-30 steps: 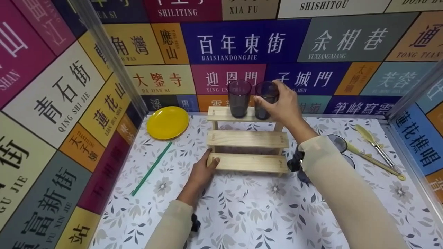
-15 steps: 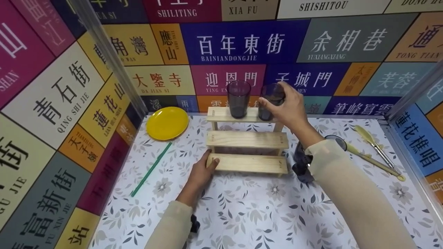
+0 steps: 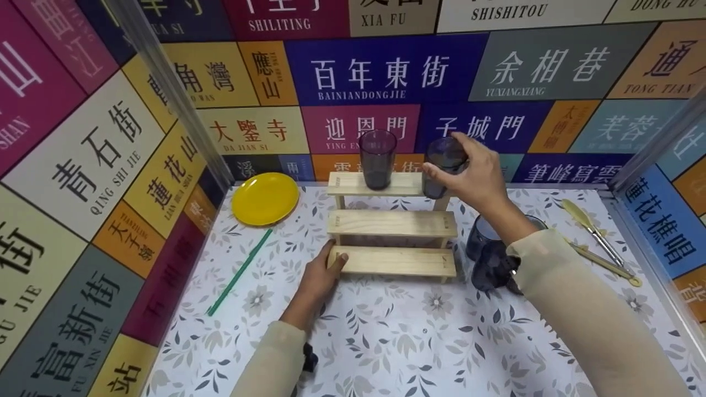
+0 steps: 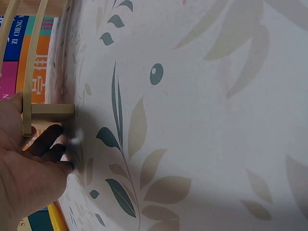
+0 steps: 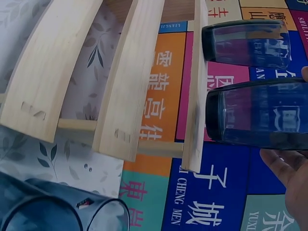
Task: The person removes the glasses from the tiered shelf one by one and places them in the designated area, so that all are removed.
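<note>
A three-tier wooden rack [image 3: 392, 223] stands mid-table. My left hand [image 3: 322, 274] grips the left end of its lowest shelf, thumb on top; the left wrist view shows the fingers beside the rack's end. My right hand [image 3: 479, 172] holds a dark tinted drinking glass [image 3: 441, 165] upright at the right end of the top shelf, thumb and fingers around its sides. In the right wrist view the base of this held glass [image 5: 260, 115] is close to the shelf; I cannot tell whether they touch. Another dark glass [image 3: 378, 160] stands on the top shelf, left of it.
More dark glasses [image 3: 485, 234] are on the table right of the rack, partly hidden by my right wrist. Tongs [image 3: 595, 229] and a yellowish long-handled utensil [image 3: 604, 260] lie at the right. At the left are a yellow plate [image 3: 265, 198] and a green stick [image 3: 240, 271]. Printed walls enclose the table.
My right hand has moved right along the top shelf with the glass, widening the gap to the other glass. The left hand stays on the rack.
</note>
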Tool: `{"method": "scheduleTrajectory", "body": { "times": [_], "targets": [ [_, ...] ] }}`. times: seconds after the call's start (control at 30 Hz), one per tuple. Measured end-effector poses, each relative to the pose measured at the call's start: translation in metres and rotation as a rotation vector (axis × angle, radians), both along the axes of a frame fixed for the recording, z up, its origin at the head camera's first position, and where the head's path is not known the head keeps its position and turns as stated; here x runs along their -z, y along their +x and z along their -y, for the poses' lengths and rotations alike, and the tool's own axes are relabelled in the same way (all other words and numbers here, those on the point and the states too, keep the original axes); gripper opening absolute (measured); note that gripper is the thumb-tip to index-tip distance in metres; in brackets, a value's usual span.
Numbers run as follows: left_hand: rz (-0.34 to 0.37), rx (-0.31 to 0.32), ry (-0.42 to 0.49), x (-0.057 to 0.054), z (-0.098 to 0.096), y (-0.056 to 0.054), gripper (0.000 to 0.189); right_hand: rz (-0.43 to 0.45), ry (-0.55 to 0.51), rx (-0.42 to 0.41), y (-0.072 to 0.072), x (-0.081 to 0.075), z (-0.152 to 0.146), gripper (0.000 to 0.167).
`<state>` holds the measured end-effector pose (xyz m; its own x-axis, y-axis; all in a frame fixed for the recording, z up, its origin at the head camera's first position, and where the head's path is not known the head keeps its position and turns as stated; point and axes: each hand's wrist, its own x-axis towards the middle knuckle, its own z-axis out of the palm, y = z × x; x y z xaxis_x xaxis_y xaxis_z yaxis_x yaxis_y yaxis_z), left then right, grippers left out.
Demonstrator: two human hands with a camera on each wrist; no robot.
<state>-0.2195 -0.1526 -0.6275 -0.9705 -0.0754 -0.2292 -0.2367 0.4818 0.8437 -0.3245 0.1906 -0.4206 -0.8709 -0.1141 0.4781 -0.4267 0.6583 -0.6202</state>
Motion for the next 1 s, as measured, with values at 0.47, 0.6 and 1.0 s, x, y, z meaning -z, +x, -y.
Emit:
{"method": "scheduleTrajectory", "body": {
  "times": [0.47, 0.6, 1.0],
  "targets": [
    [0.017, -0.021, 0.008, 0.004, 0.001, -0.001, 0.080, -0.055, 0.038, 0.006, 0.025, 0.003, -0.029, 0.084],
    [0.025, -0.020, 0.009, 0.004, 0.001, -0.002, 0.080, -0.077, 0.042, 0.007, 0.031, 0.003, -0.037, 0.082],
    [0.018, 0.003, 0.019, 0.002, 0.000, -0.001, 0.080, -0.087, 0.038, 0.016, 0.052, 0.001, -0.057, 0.082]
  ]
}}
